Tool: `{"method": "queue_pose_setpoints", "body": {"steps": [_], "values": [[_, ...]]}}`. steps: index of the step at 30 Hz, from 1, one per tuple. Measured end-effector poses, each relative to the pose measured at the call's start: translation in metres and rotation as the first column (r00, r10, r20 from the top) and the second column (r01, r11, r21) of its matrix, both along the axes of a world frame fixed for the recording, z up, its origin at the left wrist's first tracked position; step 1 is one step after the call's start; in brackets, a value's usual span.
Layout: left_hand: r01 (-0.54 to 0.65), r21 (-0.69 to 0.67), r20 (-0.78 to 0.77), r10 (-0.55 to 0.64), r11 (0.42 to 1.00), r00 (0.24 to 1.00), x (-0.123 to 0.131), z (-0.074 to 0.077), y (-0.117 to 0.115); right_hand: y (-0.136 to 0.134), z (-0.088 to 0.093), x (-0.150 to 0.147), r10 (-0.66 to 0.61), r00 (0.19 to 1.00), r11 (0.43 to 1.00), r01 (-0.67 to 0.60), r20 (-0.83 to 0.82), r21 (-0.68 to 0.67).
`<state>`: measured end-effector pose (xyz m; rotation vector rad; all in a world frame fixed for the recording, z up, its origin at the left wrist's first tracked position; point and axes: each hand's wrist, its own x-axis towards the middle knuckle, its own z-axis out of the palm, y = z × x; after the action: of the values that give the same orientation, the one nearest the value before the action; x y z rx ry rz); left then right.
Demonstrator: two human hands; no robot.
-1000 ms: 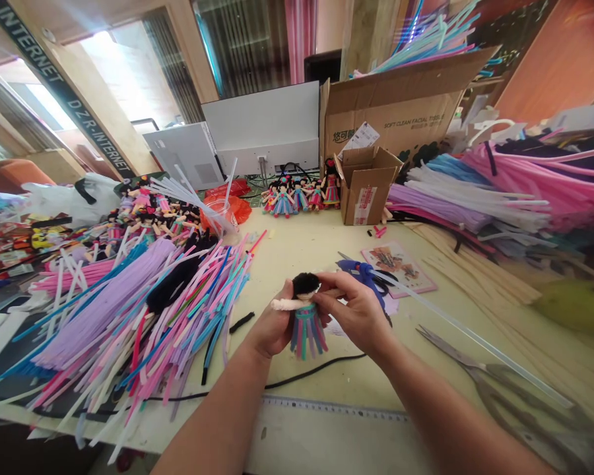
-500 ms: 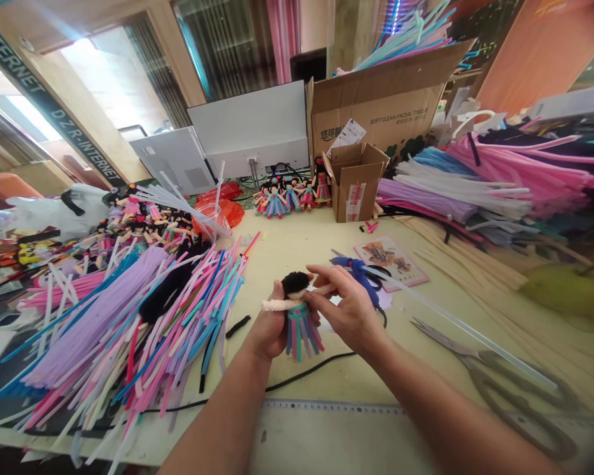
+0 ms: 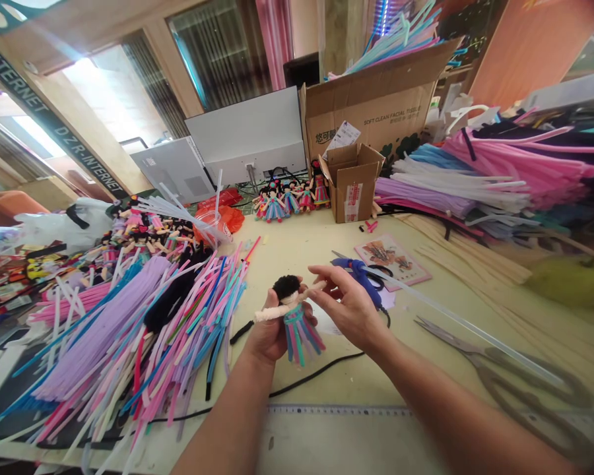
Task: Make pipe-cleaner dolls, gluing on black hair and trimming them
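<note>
My left hand (image 3: 267, 333) grips a small pipe-cleaner doll (image 3: 294, 316) by its body, just above the table. The doll has a black fuzzy head, cream arms sticking out sideways and a skirt of blue, pink and teal strands. My right hand (image 3: 349, 307) pinches the doll's right cream arm between thumb and fingers. A blue glue gun (image 3: 363, 274) lies right behind my right hand.
A heap of coloured pipe cleaners (image 3: 129, 323) spreads on the left, more bundles (image 3: 480, 178) lie at the right. Finished dolls (image 3: 287, 198), a small cardboard box (image 3: 351, 181) and a big box (image 3: 376, 112) stand at the back. Scissors (image 3: 505, 379), a ruler (image 3: 341, 410) and a black cable (image 3: 307, 376) lie near me.
The doll's arms have tilted, its left arm lower now. My right fingers have slid out along the cream arm. The camera view has shifted slightly.
</note>
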<state>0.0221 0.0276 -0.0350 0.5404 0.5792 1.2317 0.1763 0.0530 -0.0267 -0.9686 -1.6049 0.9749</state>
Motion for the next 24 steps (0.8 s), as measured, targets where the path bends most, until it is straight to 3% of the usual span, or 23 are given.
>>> {"method": "queue_pose_setpoints", "body": {"steps": [6, 10, 15, 24], "values": [[-0.008, 0.010, 0.012, 0.008, 1.000, 1.000, -0.003, -0.003, 0.000, -0.002, 0.000, -0.001, 0.028, 0.999, 0.999, -0.029, -0.023, -0.031], [-0.026, -0.016, -0.025, 0.025, 1.000, 0.999, -0.003, -0.007, 0.002, -0.005, 0.004, 0.000, 0.002, 0.999, 0.993, -0.007, 0.036, 0.120], [-0.067, -0.015, -0.078, 0.066, 0.998, 0.995, 0.001, -0.009, 0.002, -0.009, 0.011, 0.001, -0.072, 0.988, 0.939, 0.022, 0.134, 0.343], [-0.103, -0.025, -0.035, 0.102, 0.994, 0.994, 0.002, -0.016, 0.004, -0.010, 0.013, 0.001, -0.065, 0.986, 0.929, 0.005, 0.151, 0.371]]}}
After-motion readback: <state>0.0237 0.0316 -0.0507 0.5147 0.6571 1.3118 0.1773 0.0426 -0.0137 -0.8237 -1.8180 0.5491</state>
